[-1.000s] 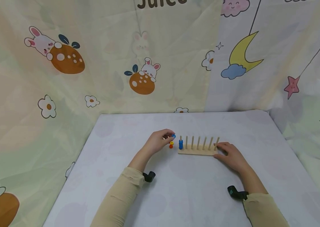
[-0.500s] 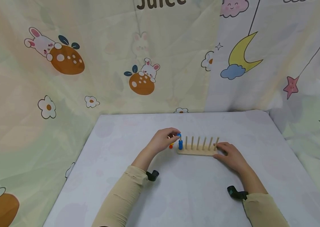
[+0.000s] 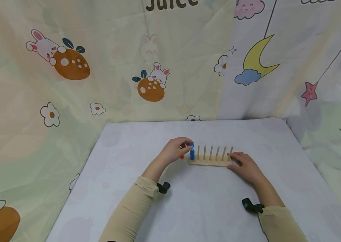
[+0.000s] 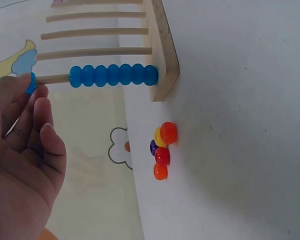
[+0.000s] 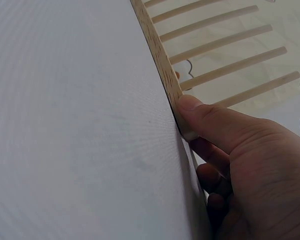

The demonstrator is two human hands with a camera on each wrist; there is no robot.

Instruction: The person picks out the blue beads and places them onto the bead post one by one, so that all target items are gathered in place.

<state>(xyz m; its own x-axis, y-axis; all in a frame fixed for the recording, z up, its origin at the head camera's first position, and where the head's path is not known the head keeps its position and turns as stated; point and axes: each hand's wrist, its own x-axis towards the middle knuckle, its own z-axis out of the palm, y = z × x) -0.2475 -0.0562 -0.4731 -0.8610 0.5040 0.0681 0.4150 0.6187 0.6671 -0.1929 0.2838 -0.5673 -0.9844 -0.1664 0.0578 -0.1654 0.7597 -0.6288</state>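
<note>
A wooden peg board (image 3: pixel 209 162) with a row of upright pegs lies mid-table. Its leftmost peg carries a stack of blue beads (image 3: pixel 192 155), also seen in the left wrist view as blue beads (image 4: pixel 114 75). My left hand (image 3: pixel 188 146) pinches one more blue bead (image 4: pixel 31 82) right at that peg's tip. A small cluster of red, orange, yellow and purple loose beads (image 4: pixel 162 147) lies on the table just left of the board, mostly hidden behind my hand in the head view. My right hand (image 3: pixel 233 158) grips the board's right end, thumb (image 5: pixel 210 120) pressed on its edge.
The table (image 3: pixel 194 201) is covered with a pale cloth. Printed fabric backdrops (image 3: pixel 97 67) hang close behind and to both sides. The other pegs (image 3: pixel 211 152) stand bare.
My left hand has carried the blue bead rightward from above the loose beads to the tip of the leftmost peg. The right hand and the board have stayed put.
</note>
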